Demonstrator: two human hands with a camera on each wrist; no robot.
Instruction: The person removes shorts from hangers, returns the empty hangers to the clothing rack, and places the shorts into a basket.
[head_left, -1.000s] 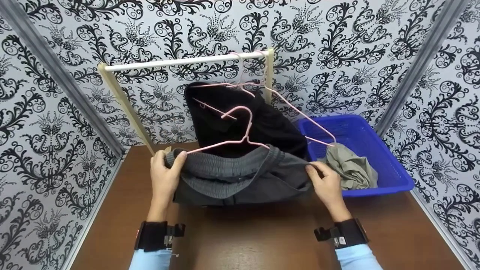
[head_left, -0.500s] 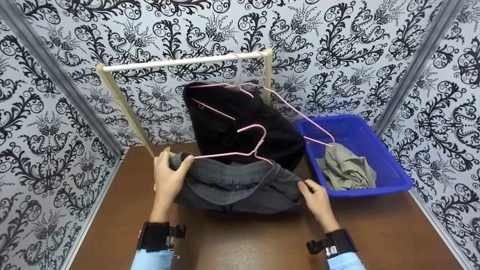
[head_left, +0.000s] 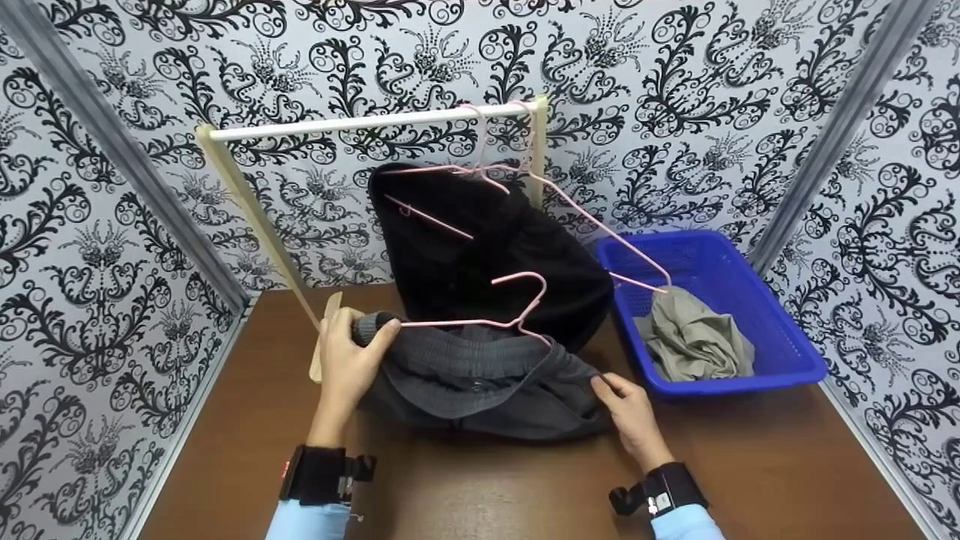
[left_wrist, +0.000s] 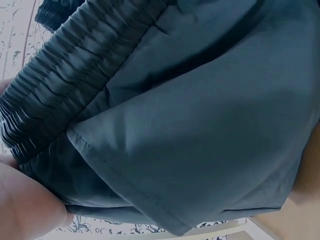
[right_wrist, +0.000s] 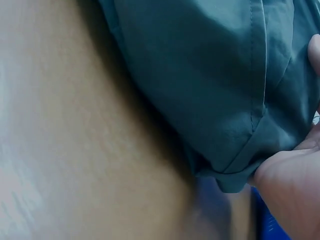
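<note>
Dark grey pants [head_left: 517,421] with a gathered elastic waistband [left_wrist: 82,67] are held above the table between my two hands. A pink hanger [head_left: 457,323] sits in the waist opening, hook upward; its right end is hidden in the cloth. My left hand [head_left: 346,367] grips the left end of the waistband, thumb on top beside the hanger's left arm. With thumb and fingers, my right hand [head_left: 634,420] pinches the right side of the pants, below the waistband's level. In the right wrist view, the cloth [right_wrist: 200,85] bunches at the thumb.
Behind stands a rack with a white rail [head_left: 337,126] and wooden posts. Pink hangers hang at its right end, bearing a black garment [head_left: 442,262]. A blue basket [head_left: 787,337] at the right holds a crumpled khaki garment [head_left: 697,341]. The brown table [head_left: 480,495] lies below.
Both hands have lowered the pants and hanger toward the table. My right hand has moved left and down, away from the basket, and the hanger's hook has shifted right and down.
</note>
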